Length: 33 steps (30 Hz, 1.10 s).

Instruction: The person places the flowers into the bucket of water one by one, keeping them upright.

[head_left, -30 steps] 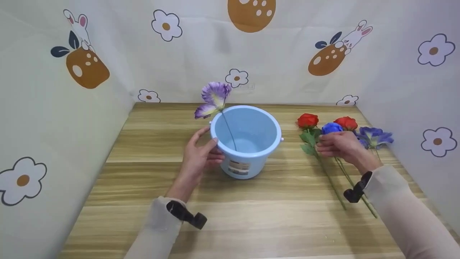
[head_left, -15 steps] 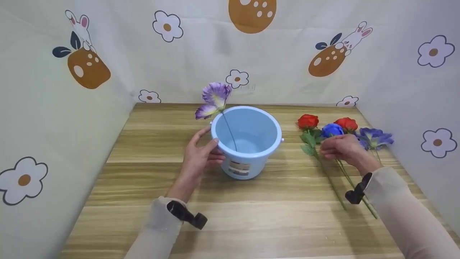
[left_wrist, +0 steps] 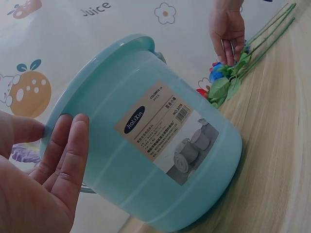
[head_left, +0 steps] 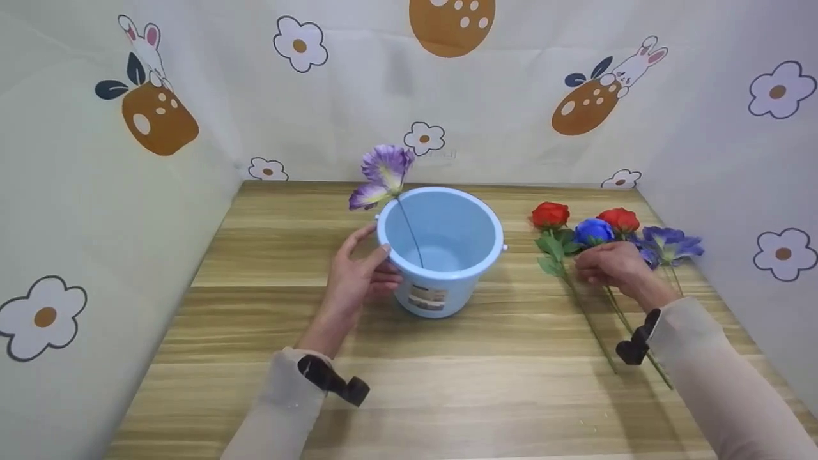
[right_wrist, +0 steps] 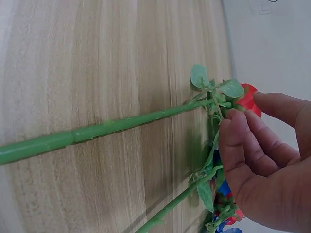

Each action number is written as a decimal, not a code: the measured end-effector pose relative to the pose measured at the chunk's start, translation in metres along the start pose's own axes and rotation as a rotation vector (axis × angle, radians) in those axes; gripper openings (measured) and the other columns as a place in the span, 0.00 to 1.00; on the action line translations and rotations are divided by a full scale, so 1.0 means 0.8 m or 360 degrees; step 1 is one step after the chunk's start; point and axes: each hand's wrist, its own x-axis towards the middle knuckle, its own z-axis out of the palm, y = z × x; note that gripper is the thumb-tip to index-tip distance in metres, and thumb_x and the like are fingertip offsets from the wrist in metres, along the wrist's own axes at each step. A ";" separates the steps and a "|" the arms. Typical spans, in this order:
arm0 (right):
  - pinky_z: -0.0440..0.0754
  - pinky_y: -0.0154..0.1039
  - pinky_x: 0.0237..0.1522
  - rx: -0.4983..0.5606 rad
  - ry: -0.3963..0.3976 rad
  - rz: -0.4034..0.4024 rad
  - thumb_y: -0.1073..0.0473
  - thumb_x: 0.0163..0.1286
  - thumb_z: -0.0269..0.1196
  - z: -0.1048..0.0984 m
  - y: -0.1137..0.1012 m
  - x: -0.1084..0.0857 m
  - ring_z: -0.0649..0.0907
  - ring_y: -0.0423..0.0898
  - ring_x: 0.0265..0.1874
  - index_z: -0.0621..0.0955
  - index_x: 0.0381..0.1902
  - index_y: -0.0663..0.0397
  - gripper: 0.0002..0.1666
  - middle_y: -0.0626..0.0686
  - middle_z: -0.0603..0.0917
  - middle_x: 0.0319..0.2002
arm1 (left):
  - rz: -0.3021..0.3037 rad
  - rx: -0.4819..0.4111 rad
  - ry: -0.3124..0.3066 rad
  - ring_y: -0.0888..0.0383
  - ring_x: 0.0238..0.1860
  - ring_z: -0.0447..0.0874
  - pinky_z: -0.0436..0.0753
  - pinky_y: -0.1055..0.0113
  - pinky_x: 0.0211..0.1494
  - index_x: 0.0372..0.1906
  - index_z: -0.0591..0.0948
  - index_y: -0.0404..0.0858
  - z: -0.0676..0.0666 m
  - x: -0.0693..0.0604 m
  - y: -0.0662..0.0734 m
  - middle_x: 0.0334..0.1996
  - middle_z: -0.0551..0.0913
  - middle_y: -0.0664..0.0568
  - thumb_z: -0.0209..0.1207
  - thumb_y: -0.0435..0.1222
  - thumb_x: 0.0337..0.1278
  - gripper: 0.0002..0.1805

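My left hand (head_left: 351, 278) holds the light blue bucket (head_left: 441, 297) by its left rim, thumb over the edge and fingers against the outer wall. Inside the bucket leans a purple flower (head_left: 386, 169), its bloom above the left rim. On the right, my right hand (head_left: 617, 268) hovers low over the flower stems, just below a blue rose (head_left: 593, 231). Its fingers bend loosely by the leaves (right_wrist: 231, 88), with the thumb apart and no stem visibly gripped. Beside it lie a red rose (head_left: 549, 216), another red rose (head_left: 618, 220) and a blue-purple flower (head_left: 671, 244).
A wood-grain table (head_left: 409, 390) bears everything. Pale fabric walls (head_left: 358, 96) with printed rabbits and flowers enclose it at the back and both sides. Two long green stems (head_left: 597, 335) reach toward the front right.
My right hand has moved slightly down, from beside the blue rose's bloom to just below it. My left hand and the bucket stay in place.
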 end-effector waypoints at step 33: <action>0.89 0.30 0.30 -0.0111 0.0005 0.0070 0.64 0.69 0.70 0.004 0.027 -0.003 0.85 0.37 0.25 0.90 0.35 0.55 0.02 0.45 0.89 0.25 | 0.0043 -0.0034 -0.0029 0.55 0.22 0.89 0.94 0.62 0.32 0.78 0.70 0.47 0.000 0.000 -0.004 0.23 0.87 0.48 0.62 0.33 0.75 0.31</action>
